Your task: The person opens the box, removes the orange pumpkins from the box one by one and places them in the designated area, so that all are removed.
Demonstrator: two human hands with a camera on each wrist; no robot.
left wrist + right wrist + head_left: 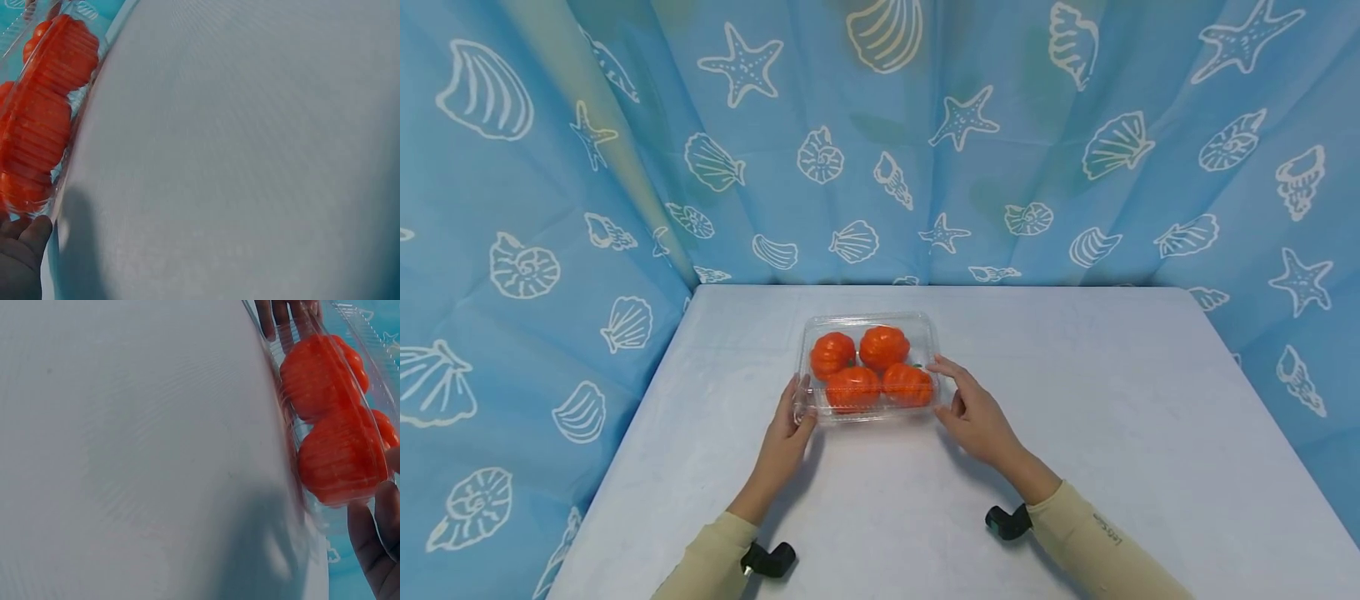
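Note:
A clear plastic box point(868, 414) stands near the middle of the table, holding several small, ribbed orange pumpkins point(884, 347). Green shows on some of the pumpkins. At the box's left side, my left hand point(785, 442) grips the edge, thumb at the front corner and fingers along the side. My right hand point(981, 421) holds the opposite side between thumb and fingertips. In the left wrist view, fingertips touch the end of the box beside the pumpkins point(37, 131). The right wrist view shows the right thumb and fingers around the near corner, by a pumpkin point(342, 456).
A white cloth covers the table point(1112, 400). Behind it and along both sides hangs a blue curtain point(880, 108) with white shells and starfish. Dark wrist cameras point(769, 560) are strapped to both forearms, over beige sleeves point(1097, 542).

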